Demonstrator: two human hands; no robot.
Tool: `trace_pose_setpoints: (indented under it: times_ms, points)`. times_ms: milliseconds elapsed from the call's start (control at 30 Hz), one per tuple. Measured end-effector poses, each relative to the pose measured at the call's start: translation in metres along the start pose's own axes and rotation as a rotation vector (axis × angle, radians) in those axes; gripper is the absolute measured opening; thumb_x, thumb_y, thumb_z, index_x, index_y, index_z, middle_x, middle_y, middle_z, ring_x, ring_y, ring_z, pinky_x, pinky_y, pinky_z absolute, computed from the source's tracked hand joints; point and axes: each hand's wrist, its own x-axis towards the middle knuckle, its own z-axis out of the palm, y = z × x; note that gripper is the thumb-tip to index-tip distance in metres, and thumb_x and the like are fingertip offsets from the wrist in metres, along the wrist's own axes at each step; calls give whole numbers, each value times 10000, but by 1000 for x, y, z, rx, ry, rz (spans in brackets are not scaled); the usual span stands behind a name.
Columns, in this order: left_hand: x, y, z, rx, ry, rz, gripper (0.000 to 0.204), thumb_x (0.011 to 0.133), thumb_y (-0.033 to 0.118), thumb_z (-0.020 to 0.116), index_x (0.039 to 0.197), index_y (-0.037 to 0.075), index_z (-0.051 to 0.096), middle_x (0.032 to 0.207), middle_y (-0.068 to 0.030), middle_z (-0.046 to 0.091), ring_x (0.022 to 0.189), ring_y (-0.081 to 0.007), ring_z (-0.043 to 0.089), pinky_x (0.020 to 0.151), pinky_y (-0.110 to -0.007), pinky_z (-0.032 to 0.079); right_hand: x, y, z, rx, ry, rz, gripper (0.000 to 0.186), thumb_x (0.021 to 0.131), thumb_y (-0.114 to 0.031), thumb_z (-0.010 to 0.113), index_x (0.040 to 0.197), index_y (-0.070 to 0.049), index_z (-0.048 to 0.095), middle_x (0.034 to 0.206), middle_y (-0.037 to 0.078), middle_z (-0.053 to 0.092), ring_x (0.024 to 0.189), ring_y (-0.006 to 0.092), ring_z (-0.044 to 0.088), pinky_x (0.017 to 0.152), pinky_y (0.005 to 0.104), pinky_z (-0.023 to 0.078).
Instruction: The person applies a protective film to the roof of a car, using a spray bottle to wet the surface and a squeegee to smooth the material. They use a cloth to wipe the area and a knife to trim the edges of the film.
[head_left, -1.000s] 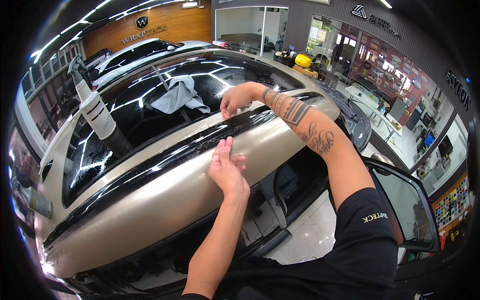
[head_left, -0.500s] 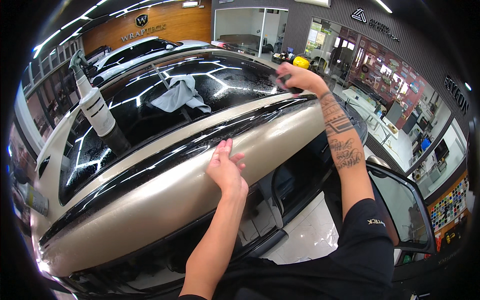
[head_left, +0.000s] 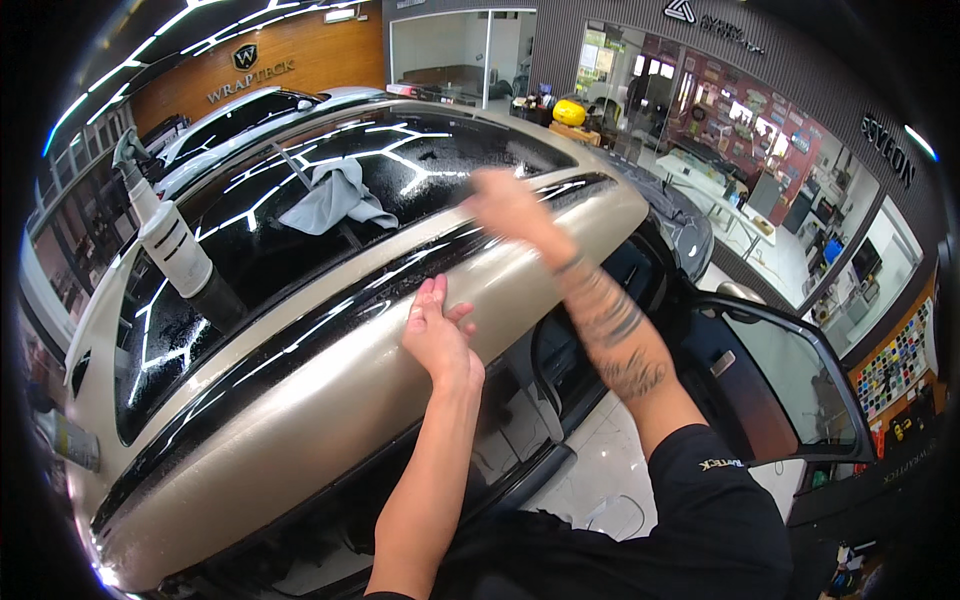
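A gold-beige car (head_left: 290,430) lies before me, with a glossy black strip (head_left: 245,370) along its roof edge. My left hand (head_left: 440,325) is open, index and middle fingers stretched out at the lower edge of this strip. Over the strip's far part, my right hand (head_left: 505,205) is closed and blurred by motion. What it grips is mostly hidden now; half a second ago it showed as a small dark tool like a squeegee. Wet droplets cover the black roof panel (head_left: 420,165). A crumpled grey cloth (head_left: 340,198) rests there.
A white spray bottle (head_left: 175,245) stands on the roof at left. Another container (head_left: 70,440) is at the car's far-left end. An open car door (head_left: 790,390) juts out at right. Beyond stand another car (head_left: 235,130), a yellow rounded object (head_left: 569,112) and white tables (head_left: 710,195).
My right hand has swept left and nearer along the roof edge, toward my left hand. The left hand stays at the strip. The view has shifted slightly.
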Motion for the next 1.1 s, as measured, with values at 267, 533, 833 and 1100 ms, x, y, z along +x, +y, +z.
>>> trace_pose_setpoints:
  times_ms: [267, 533, 833, 1100]
  points:
    - [3, -27, 7, -94, -153, 130, 354, 940, 151, 490, 1272, 31, 462, 1223, -88, 598, 715, -144, 582, 572, -274, 469, -19, -20, 49, -398, 320, 73, 85, 660, -121, 669, 728, -76, 694, 808, 155, 640, 703, 302, 654, 548, 399, 528]
    - [-1, -7, -4, -13, -36, -2, 348, 955, 202, 480, 1260, 34, 479, 1227, -51, 601, 680, -107, 578, 512, -241, 419, 12, 30, -11, -96, 156, 311, 189, 783, -182, 621, 903, -42, 662, 837, 180, 655, 815, 338, 644, 730, 440, 510]
    - [25, -15, -36, -33, -91, 113, 381, 972, 198, 446, 1306, 14, 443, 1251, -102, 583, 615, -112, 600, 451, -206, 423, -15, -192, 84, -162, 10, -1, 108, 702, -134, 607, 717, -40, 659, 791, 193, 596, 704, 363, 626, 657, 429, 528]
    - [-14, 48, -63, -120, 69, 81, 370, 940, 246, 533, 1262, 80, 464, 1094, -49, 643, 688, -123, 597, 510, -237, 424, 3, -8, -22, -360, 63, 537, 181, 759, -147, 611, 877, -36, 691, 917, 203, 675, 902, 362, 657, 780, 451, 528]
